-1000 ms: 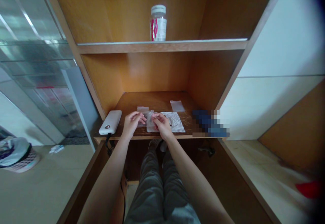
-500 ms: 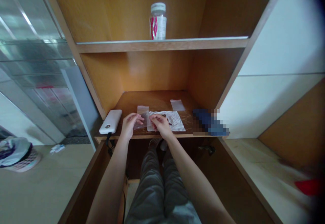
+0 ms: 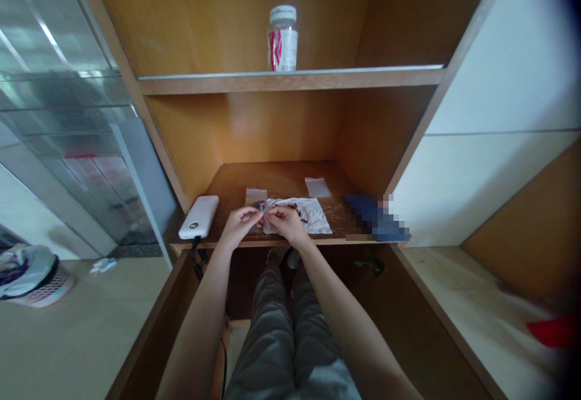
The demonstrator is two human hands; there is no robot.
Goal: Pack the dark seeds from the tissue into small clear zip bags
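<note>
My left hand [image 3: 239,225] and my right hand [image 3: 284,223] meet over the front of a wooden shelf [image 3: 272,179]. Both pinch a small clear plastic bag [image 3: 264,213] between their fingertips, the fingers closed on it. Just behind the hands lies a white sheet of paper [image 3: 313,213] with some small dark bits on it. Another small clear bag [image 3: 255,195] lies behind my left hand. A third clear bag [image 3: 317,187] lies further back to the right.
A white power bank [image 3: 198,217] with a dangling cable sits at the shelf's front left corner. A blurred dark blue object [image 3: 374,218] lies at the right. A clear jar [image 3: 282,38] with a white lid stands on the upper shelf. A basket [image 3: 31,273] sits on the floor, left.
My hands have drawn closer together and lifted the small bag a little off the shelf. My left hand moved right, toward the right hand.
</note>
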